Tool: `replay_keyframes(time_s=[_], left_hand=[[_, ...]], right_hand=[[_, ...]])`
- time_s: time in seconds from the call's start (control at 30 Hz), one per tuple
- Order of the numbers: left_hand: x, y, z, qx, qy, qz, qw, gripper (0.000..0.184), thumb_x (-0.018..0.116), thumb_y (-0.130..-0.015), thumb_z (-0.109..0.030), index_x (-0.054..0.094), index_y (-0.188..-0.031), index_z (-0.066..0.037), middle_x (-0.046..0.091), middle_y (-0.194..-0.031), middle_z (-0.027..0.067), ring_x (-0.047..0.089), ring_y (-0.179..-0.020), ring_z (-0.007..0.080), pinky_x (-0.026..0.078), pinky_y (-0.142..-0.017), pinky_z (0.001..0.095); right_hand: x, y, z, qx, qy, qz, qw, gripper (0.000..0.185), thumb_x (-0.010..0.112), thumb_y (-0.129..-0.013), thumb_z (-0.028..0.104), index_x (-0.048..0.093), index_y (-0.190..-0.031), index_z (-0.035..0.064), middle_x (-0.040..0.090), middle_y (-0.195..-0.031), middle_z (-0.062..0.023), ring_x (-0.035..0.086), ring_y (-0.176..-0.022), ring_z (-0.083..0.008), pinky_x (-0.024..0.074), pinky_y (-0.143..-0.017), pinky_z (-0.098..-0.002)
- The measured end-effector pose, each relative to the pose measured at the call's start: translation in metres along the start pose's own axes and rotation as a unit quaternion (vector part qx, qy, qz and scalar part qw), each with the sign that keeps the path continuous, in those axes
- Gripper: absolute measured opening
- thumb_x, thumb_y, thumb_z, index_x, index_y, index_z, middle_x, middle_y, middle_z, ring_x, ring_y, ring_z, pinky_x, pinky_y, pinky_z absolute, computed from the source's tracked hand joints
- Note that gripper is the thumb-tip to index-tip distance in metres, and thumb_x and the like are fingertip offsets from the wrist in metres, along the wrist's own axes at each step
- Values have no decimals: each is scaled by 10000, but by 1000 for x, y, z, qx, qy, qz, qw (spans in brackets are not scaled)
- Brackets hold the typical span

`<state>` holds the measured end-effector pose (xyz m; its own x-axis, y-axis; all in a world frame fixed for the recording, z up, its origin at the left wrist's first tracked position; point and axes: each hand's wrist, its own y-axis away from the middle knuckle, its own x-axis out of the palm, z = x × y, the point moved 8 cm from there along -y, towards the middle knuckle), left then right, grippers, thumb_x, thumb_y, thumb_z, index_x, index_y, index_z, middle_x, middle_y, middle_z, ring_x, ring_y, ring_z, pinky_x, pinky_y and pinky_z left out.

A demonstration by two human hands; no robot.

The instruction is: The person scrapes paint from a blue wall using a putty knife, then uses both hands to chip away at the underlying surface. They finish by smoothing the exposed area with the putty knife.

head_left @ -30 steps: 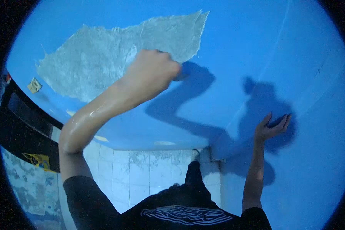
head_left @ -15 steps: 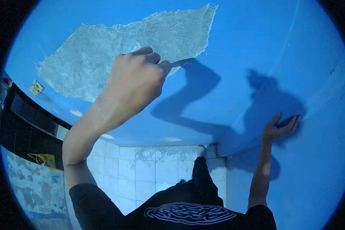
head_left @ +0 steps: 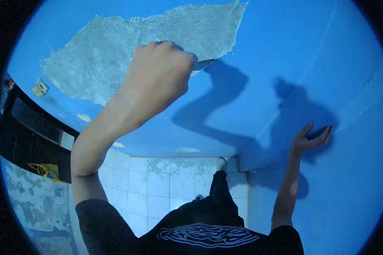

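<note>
Blue wall [head_left: 281,34] open beyond edge of grey patch [head_left: 102,53]; left fingers [head_left: 169,44] clench flat tool [head_left: 205,64], right fingers [head_left: 323,136] cupped.

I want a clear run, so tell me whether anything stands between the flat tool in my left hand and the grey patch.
Nothing visible does. The flat tool in the left hand appears right at the grey patch's lower right edge. The small wall fitting lies off by the patch's left end; the hand hides some of the patch.
</note>
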<state>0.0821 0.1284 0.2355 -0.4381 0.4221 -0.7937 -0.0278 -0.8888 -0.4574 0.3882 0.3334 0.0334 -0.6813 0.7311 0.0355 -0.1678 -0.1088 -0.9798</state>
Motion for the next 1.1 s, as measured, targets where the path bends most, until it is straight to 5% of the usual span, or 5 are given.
replay_keyframes(time_s=[1.1], left_hand=[[1,14,4,30,3,-46,998,126,671,-763,-151,609,-739,-43,596,-704,115,606,-709,308,497,-634,419]], right_hand=[[-2,-2,4,29,12,-1,999,589,655,-896,240,391,-1333,-54,390,-1369,-262,407,-1257,-400,359,-1038,-487]])
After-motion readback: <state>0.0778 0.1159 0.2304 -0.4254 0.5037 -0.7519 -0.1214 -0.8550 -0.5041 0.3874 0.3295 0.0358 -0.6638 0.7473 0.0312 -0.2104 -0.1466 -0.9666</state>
